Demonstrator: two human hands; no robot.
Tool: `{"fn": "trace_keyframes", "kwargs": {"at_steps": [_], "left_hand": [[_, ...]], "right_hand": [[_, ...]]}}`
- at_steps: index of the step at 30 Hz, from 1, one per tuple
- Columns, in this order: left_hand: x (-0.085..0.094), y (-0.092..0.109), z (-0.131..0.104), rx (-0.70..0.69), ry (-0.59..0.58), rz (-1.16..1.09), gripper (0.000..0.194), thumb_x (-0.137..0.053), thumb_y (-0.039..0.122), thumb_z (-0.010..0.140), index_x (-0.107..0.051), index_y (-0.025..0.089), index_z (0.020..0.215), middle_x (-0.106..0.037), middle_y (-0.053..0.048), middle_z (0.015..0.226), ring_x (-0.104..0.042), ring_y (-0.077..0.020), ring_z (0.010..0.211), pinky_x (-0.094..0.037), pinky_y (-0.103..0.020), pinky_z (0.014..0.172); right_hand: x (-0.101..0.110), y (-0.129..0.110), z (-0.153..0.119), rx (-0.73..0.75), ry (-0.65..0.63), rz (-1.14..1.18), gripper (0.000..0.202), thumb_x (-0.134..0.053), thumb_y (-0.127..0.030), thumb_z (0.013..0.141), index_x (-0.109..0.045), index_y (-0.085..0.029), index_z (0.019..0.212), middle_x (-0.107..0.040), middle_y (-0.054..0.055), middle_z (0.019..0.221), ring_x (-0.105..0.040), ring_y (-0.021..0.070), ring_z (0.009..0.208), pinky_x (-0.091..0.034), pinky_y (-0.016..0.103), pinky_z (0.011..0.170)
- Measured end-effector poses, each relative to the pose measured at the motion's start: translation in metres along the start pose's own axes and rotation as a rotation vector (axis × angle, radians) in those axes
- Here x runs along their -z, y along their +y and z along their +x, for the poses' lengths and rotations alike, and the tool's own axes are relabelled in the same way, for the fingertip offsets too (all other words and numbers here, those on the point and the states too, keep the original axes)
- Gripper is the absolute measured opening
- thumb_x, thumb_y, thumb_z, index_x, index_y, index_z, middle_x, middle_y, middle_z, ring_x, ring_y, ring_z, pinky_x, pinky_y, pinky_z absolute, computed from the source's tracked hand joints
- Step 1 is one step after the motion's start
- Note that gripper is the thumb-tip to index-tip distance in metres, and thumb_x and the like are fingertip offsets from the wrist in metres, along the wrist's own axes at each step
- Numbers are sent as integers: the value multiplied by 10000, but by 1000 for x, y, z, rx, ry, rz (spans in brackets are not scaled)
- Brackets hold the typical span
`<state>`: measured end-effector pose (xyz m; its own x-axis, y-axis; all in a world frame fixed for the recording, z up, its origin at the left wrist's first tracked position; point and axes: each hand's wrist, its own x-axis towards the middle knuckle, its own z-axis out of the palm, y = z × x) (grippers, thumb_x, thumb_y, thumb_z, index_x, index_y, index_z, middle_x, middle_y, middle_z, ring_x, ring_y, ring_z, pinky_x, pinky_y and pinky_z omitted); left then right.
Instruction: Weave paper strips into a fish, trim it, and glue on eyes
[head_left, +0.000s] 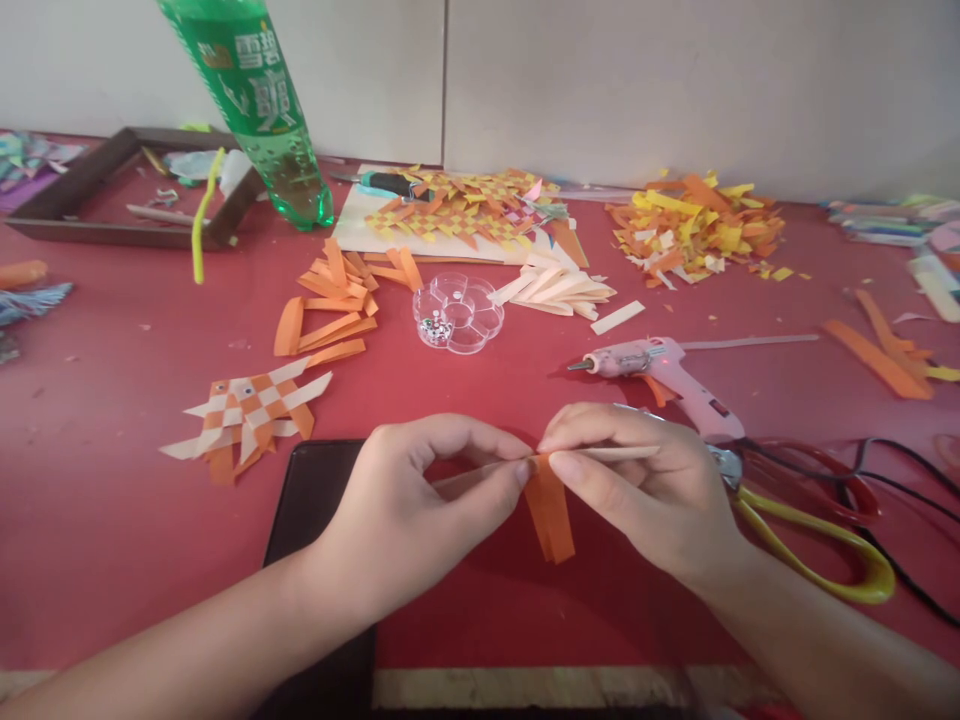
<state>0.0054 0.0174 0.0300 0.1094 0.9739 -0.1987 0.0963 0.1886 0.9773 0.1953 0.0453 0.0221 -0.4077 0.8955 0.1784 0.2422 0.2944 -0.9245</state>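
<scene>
My left hand [420,505] and my right hand [645,490] meet over the front of the red table, each closed in a pinch. Between their fingertips is an orange paper strip [550,515], folded over with its two ends hanging down. A cream paper strip [619,453] runs crosswise through the pinch and sticks out past my right thumb. Fingers cover the place where the strips meet. Left of my hands lies a woven orange and cream paper fish [255,405] with small googly eyes. Under my left forearm is a black flat object [311,500], partly hidden.
A pink glue gun [660,375] and yellow-handled scissors [825,545] lie on the right, with black cords. Beyond are orange strips [330,295], a clear flower-shaped tray [459,315], cream strips [562,290], yellow-orange scraps [697,230], a green bottle [262,110] and a dark frame [127,235].
</scene>
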Motion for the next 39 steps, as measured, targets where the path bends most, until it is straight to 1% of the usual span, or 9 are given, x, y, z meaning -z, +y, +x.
{"fn": "trace_keyframes", "kwargs": {"at_steps": [4, 8, 14, 17, 22, 25, 32, 36, 39], "left_hand": [[-1, 0, -1, 21, -16, -56, 44, -719, 232, 792, -755, 207, 796, -774, 7, 806, -738, -141, 776, -600, -164, 729], [-1, 2, -1, 21, -30, -64, 43, -720, 235, 794, -755, 209, 791, -774, 13, 802, -736, -131, 772, -593, -146, 725], [0, 3, 0, 13, -32, -35, 66, -716, 246, 791, -758, 195, 795, -775, -15, 797, -740, -167, 763, -614, -201, 709], [0, 2, 0, 10, -27, -22, 68, -718, 252, 789, -758, 197, 795, -775, -15, 795, -741, -170, 755, -615, -203, 698], [0, 0, 0, -2, -25, -39, 51, -715, 248, 797, -752, 213, 794, -774, 16, 788, -738, -131, 748, -590, -136, 686], [0, 0, -1, 0, -19, -43, 41, -720, 244, 797, -751, 218, 789, -773, 27, 787, -734, -112, 749, -575, -104, 685], [1, 1, -1, 5, -41, -56, 44, -715, 243, 809, -750, 220, 796, -772, 34, 792, -727, -97, 746, -564, -90, 683], [0, -1, -1, -5, -54, -52, 41, -712, 250, 815, -737, 220, 802, -761, 38, 792, -715, -85, 748, -552, -86, 678], [1, -2, 0, -19, -90, -48, 47, -692, 259, 838, -718, 222, 826, -749, 43, 802, -697, -72, 745, -539, -91, 681]], "right_hand": [[2, -1, 1, 16, -19, 2, 100, -607, -208, 883, -665, -220, 802, -654, -1, 718, -594, 116, 629, -490, 239, 562], [1, -2, 2, 8, -15, -4, 98, -620, -203, 871, -666, -222, 786, -658, -4, 715, -595, 112, 624, -486, 232, 551], [0, -4, 2, -25, 18, -26, 110, -636, -225, 858, -684, -218, 759, -666, -3, 682, -580, 102, 554, -471, 214, 477], [-1, -3, 1, -34, 31, -33, 106, -645, -230, 853, -693, -216, 760, -674, -1, 680, -592, 103, 555, -485, 211, 480], [-1, 0, 0, -22, 32, 11, 64, -685, -213, 827, -707, -235, 771, -722, 6, 749, -661, 126, 655, -541, 209, 552], [-2, 0, 1, -8, 29, 26, 89, -683, -184, 824, -710, -241, 761, -730, -1, 750, -671, 125, 665, -550, 205, 566], [-2, -1, 2, 2, 16, 45, 115, -673, -150, 819, -703, -234, 746, -724, -11, 724, -651, 107, 624, -527, 194, 534], [-2, -2, 0, -21, 14, 45, 109, -663, -171, 829, -687, -222, 736, -708, -11, 702, -630, 101, 602, -507, 189, 524], [-1, -1, -1, -41, -11, 16, 101, -659, -197, 836, -687, -212, 740, -680, -19, 660, -589, 85, 558, -466, 175, 485]]}}
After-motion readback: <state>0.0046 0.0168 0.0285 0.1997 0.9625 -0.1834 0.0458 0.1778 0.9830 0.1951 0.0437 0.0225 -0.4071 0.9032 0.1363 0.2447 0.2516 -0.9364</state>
